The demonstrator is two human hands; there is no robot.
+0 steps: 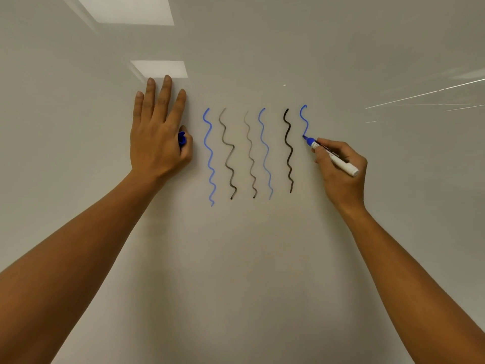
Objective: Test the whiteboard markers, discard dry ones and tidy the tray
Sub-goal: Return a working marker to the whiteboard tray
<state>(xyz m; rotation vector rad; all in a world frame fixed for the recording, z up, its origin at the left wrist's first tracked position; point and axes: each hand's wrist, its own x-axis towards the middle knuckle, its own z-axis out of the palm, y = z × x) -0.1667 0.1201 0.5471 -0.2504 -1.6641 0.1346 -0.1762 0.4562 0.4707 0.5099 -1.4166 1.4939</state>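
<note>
Your blue marker [331, 156] sits in your right hand [341, 172], pinched between thumb and curled fingers near the front of its white barrel, tip pressed to the whiteboard [262, 258] at the lower end of a short blue stroke [304, 119]. The barrel slants down and to the right, its white tail end sticking out past your knuckles. The print along the barrel is too small to read.

Your left hand [157, 132] lies flat on the board well to the left, four fingers straight and pointing up, while the thumb tucks a blue cap [182, 139] against the side of the hand. Only part of the cap shows; the rest is hidden behind thumb and palm.

Between your hands run five finished wavy lines, top to bottom: a strong blue line [210, 156] just beside your left hand, then a grey-black line [228, 156] pale at the top and darker toward the bottom, a faint grey line [250, 153], a thin pale blue line [265, 153] and a solid black line [288, 151]. The short blue stroke stands just right of the black one.

The board fills the whole view, its edges cut off. It reflects two bright ceiling panels [160, 68] above your left hand and thin light streaks [425, 94] at the right. Both forearms reach up from the bottom corners.
</note>
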